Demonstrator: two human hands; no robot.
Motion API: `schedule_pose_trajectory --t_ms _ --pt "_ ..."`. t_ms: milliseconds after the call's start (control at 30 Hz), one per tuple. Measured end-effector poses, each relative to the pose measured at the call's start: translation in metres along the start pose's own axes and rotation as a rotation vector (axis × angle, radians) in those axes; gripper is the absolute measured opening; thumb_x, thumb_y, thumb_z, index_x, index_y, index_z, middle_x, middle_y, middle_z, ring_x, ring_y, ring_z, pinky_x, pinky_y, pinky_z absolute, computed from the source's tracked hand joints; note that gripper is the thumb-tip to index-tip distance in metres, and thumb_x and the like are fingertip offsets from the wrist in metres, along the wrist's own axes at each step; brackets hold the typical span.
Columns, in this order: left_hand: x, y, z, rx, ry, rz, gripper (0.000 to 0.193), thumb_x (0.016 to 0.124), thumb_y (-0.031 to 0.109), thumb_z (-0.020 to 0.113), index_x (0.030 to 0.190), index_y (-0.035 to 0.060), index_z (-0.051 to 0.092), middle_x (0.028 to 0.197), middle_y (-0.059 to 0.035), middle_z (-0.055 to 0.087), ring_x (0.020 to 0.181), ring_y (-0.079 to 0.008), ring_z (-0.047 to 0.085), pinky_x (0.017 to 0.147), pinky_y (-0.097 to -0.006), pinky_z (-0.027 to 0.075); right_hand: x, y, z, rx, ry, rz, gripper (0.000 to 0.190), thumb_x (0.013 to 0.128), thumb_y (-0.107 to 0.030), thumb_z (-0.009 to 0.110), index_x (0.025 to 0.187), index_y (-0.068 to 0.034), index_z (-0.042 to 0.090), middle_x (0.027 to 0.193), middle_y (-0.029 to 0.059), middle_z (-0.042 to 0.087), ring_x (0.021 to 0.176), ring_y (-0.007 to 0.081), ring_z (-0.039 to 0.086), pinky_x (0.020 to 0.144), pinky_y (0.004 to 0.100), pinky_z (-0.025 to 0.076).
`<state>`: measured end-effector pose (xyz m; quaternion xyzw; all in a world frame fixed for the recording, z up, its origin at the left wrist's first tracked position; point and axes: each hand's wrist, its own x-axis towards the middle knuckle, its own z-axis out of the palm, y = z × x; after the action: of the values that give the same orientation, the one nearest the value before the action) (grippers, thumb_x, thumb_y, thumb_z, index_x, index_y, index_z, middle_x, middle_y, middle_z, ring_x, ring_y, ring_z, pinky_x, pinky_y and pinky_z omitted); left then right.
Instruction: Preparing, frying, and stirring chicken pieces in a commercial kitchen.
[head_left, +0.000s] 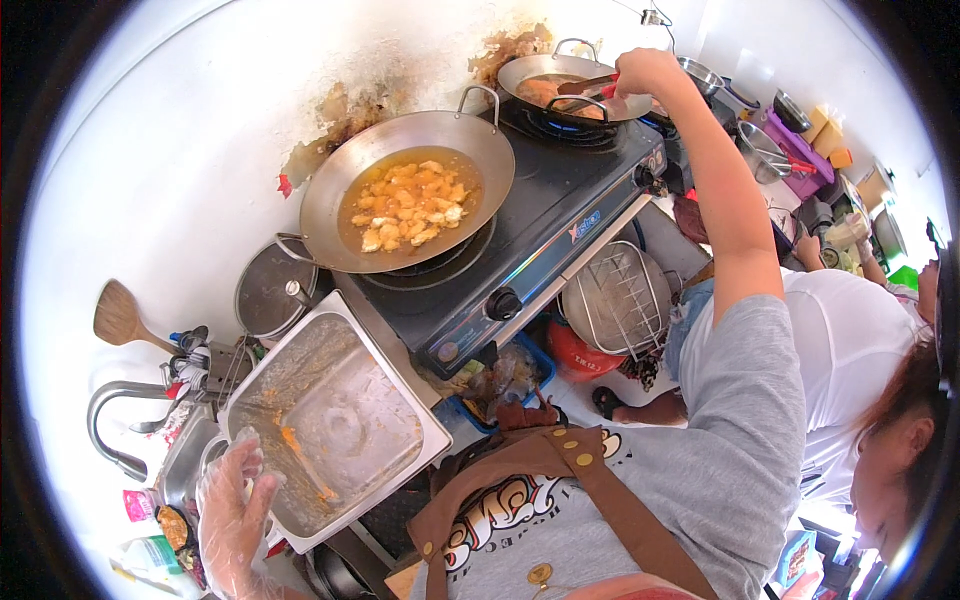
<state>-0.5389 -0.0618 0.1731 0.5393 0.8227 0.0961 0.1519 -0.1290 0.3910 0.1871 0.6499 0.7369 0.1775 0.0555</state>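
My left hand (234, 499), in a clear plastic glove, is raised over the left rim of a rectangular steel pan (337, 427) smeared with orange residue; its fingers are apart and hold nothing that I can see. My right hand (646, 73) is stretched to the far burner, closed on the red handle of tongs (586, 86) whose dark tips reach into the far wok (525, 69). Orange-brown food (538, 91) lies in that wok. Nearer, a large steel wok (319, 195) on the left burner holds oil with many golden and some pale pieces (411, 202).
A two-burner gas stove (517, 225) carries both woks. At left are a lidded pot (274, 289), a wooden spatula (120, 315), a utensil holder and a faucet (112, 390). A red gas cylinder (581, 352) stands below. A person in white (840, 307) is close at right.
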Motion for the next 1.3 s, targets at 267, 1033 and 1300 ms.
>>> schedule_pose_trajectory --t_ms 267,1033,1300 --pt "0.001 -0.003 -0.001 0.002 0.016 0.037 0.045 0.075 0.017 0.063 0.116 0.0057 0.05 0.097 -0.0117 0.057 0.089 -0.024 0.053 0.084 -0.0352 0.038 -0.009 -0.012 0.009 -0.102 0.117 -0.06 0.026 0.067 -0.023 0.064 0.088 -0.008 0.068 0.091 0.0114 0.065 0.086 0.0256 0.063 0.072 0.036 0.051" --pt "0.002 -0.012 -0.002 0.063 0.024 0.1 0.04 0.079 0.017 0.059 0.116 0.0044 0.048 0.095 -0.0125 0.056 0.085 -0.0235 0.054 0.08 -0.0346 0.042 0.008 0.131 0.058 0.791 -0.389 0.326 0.031 0.071 -0.04 0.067 0.09 -0.016 0.063 0.055 -0.0055 0.043 0.04 0.0033 0.03 0.037 0.0202 0.018" --pt "0.003 -0.009 -0.002 -0.044 0.022 0.013 0.045 0.076 0.022 0.064 0.116 0.0076 0.051 0.098 -0.0109 0.058 0.091 -0.0233 0.054 0.084 -0.0349 0.038 0.009 0.139 0.067 0.782 -0.37 0.311 0.04 0.068 -0.044 0.068 0.054 -0.013 0.047 0.048 -0.0032 0.04 0.038 0.0062 0.03 0.036 0.0241 0.02"
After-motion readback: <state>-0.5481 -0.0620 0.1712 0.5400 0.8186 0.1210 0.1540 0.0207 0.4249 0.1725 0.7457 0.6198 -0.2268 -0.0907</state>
